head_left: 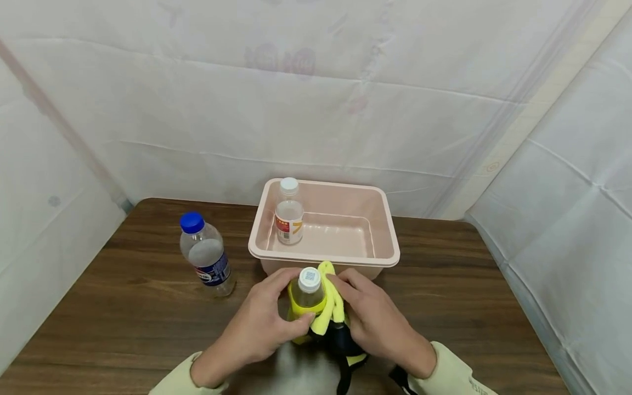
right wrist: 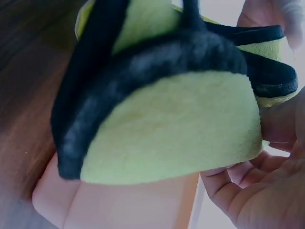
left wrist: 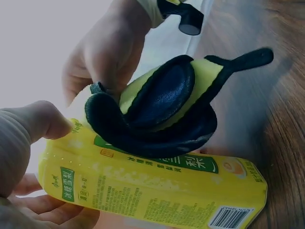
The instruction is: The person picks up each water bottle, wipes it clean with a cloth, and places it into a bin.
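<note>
My left hand grips a yellow-labelled drink bottle with a white cap, thumb and fingers around its upper part. It stands upright in front of the pink bin. Close on its right, my right hand holds a yellow-and-black work glove by its yellow cloth. In the left wrist view the glove lies against the bottle's label, covering part of it. Its yellow cloth and black edging fill the middle of the right wrist view, hiding most of the bottle there.
The pink bin stands behind both hands, with a clear white-capped bottle upright at its left side. A blue-capped bottle stands left on the wooden table. White sheeting rises behind and at the sides.
</note>
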